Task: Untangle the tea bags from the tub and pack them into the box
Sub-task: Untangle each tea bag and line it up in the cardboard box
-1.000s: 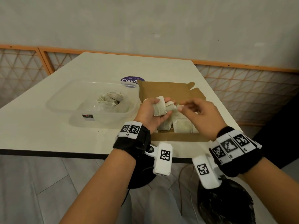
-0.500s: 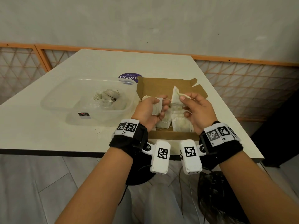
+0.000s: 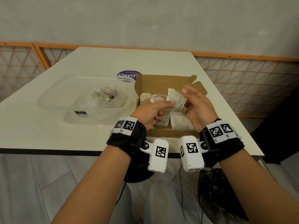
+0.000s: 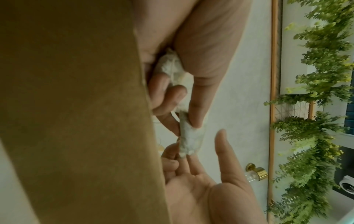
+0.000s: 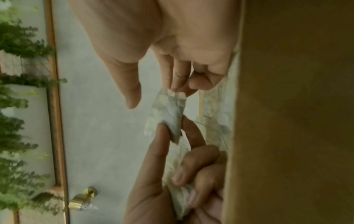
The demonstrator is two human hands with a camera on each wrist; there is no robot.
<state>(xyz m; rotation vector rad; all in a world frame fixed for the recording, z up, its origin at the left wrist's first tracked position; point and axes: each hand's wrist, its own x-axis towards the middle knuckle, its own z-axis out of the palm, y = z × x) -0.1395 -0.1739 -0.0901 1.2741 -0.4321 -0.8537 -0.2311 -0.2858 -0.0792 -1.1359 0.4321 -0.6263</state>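
Note:
Over the open cardboard box, my left hand pinches a flat tea bag between thumb and index finger. In the left wrist view the same tea bag hangs from that pinch, and a second, crumpled tea bag sits in the left hand's curled lower fingers. My right hand is spread, thumb apart, and its fingertips touch the flat bag's far end. Several tea bags lie in the box. A tangled clump of tea bags sits in the clear tub to the left.
A purple round label shows behind the tub and box. Tea crumbs speckle the white table near its front edge. A black bag lies on the floor below. An orange lattice railing runs behind the table.
Half a second ago my right hand held the flat tea bag. Now my left thumb and index finger pinch it, and the right thumb has lifted away.

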